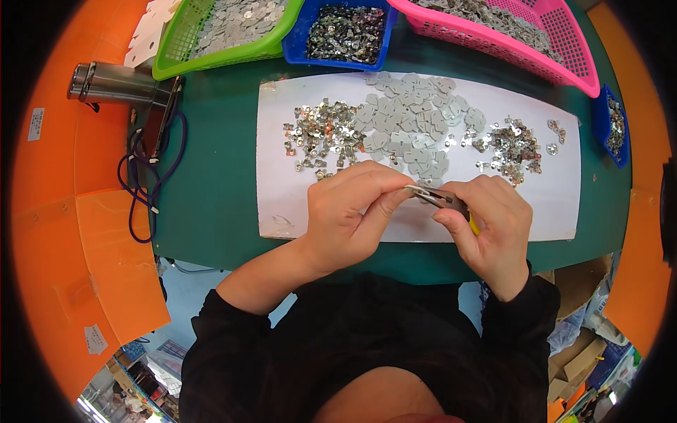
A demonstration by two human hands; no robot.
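My left hand [345, 218] pinches a small flat metal piece [415, 189] between thumb and fingertips; most of it is hidden. A pair of pliers [451, 201] with a yellow handle is gripped in my right hand [493, 222]. Its jaws point left and meet the piece at my left fingertips. Both hands are over the near part of a white board [289, 204]. Beyond them lie a heap of flat grey pieces [416, 120], small shiny metal clips [324, 134] to its left, and another pile of small metal parts [516, 146] to its right.
Along the far edge of the green table [218, 162] stand a green basket [226, 58], a blue bin [331, 62] and a pink basket [493, 58], all holding metal parts. A smaller blue bin [601, 127] is far right. A steel flask [123, 83] and purple cord [176, 151] lie left.
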